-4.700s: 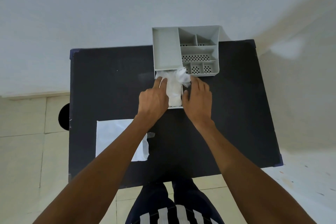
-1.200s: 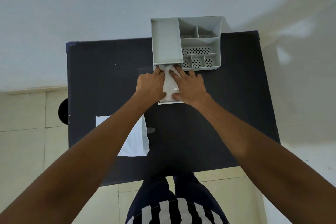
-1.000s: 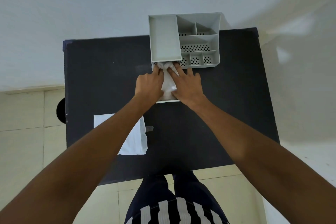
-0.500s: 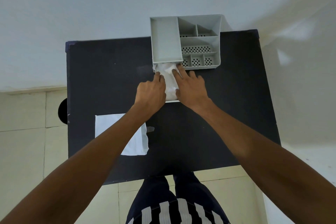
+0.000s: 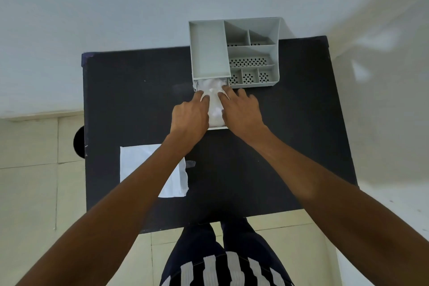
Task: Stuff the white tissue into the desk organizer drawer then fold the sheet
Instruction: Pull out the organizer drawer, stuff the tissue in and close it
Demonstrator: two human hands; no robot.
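A grey desk organizer (image 5: 209, 53) stands at the far edge of the black table (image 5: 139, 104). Its drawer (image 5: 217, 127) is pulled out toward me and holds crumpled white tissue (image 5: 213, 90). My left hand (image 5: 189, 115) rests on the drawer's left side, fingertips on the tissue. My right hand (image 5: 241, 111) lies on the right side, fingers spread and pressing the tissue down near the organizer's front. A flat white sheet (image 5: 139, 162) lies on the table's near left, partly under my left forearm.
The organizer's right half has several small perforated compartments (image 5: 250, 62). A small clear scrap (image 5: 191, 163) lies beside the sheet. The wall is right behind the table; tiled floor shows left and below, with a dark round object (image 5: 79, 141) at the table's left edge.
Over the last seconds both hands pushed the tissue down and back into the drawer. A loose tuft that stuck up at the organizer's front now lies flatter. The sheet has not moved.
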